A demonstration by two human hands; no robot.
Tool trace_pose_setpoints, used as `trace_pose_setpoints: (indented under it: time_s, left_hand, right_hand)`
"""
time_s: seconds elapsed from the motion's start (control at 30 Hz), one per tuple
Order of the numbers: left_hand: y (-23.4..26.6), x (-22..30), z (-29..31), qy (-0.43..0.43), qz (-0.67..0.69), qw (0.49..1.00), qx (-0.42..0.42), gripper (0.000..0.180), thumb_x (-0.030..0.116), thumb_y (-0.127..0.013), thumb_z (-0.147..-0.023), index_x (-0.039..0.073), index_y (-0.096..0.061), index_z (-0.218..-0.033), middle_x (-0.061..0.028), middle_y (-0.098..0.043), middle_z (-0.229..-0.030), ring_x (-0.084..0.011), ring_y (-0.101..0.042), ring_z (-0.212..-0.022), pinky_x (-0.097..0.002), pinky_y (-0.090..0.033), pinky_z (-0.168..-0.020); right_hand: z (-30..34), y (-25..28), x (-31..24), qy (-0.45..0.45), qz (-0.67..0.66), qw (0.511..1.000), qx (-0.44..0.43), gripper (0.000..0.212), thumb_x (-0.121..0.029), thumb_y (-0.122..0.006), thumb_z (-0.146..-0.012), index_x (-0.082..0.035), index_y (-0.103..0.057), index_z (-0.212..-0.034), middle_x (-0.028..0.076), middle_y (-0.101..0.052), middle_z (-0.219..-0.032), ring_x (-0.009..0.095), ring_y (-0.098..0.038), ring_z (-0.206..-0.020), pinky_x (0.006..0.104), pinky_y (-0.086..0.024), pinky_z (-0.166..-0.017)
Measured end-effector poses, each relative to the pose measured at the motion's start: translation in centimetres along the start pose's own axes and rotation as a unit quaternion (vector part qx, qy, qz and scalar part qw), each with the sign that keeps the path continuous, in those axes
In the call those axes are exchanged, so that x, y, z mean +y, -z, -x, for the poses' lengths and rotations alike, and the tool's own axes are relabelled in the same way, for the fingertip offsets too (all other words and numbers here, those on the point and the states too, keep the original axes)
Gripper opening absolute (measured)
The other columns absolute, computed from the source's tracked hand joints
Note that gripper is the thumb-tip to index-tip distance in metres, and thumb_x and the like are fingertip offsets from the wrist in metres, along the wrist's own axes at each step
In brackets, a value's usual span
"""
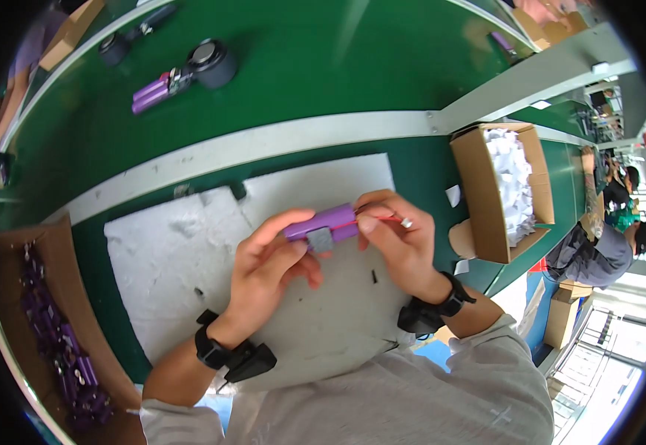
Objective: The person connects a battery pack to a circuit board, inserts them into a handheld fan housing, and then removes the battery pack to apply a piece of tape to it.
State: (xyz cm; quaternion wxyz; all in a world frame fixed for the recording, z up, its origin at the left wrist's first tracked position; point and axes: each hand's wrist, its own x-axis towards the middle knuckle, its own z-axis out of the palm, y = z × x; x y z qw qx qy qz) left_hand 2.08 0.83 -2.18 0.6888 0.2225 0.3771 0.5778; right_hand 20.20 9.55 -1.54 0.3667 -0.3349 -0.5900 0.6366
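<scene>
A purple battery pack [335, 215] of joined cylindrical cells is held up over the white mat in front of my chest. My left hand [262, 271] grips its left end, thumb below and fingers curled around it. A grey square pad [320, 239] sits on the pack beside my left thumb. At the other end, my right hand [403, 248] pinches the pack and its thin red wire. The wire runs along the pack and ends in a small white connector [407, 222] at my right fingers. My right fingertips are partly hidden behind the pack.
A cardboard box [104, 285] of purple packs stands at the left; another box [479, 200] with white paper pieces is at the right. Beyond a pale rail [278, 137], a black cylinder [213, 65] and purple cells [151, 96] lie on green. A co-worker [597, 256] is far right.
</scene>
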Motion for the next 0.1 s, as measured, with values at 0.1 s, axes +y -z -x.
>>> trace_pose_setpoints:
  time_s: [0.1]
  left_hand:
    - [0.46,0.02,-0.07,0.004,-0.023,1.000,0.007,0.038,0.008,-0.047,-0.091,0.010,-0.046,-0.129,-0.0205,-0.060,-0.100,-0.0256,-0.062,-0.071,-0.0368,-0.051,-0.061]
  right_hand:
    - [-0.15,0.33,0.40,-0.006,0.001,0.999,-0.032,0.012,-0.007,-0.056,-0.089,0.003,-0.063,-0.094,0.017,-0.057,-0.109,0.019,-0.060,-0.077,0.0288,-0.051,-0.064]
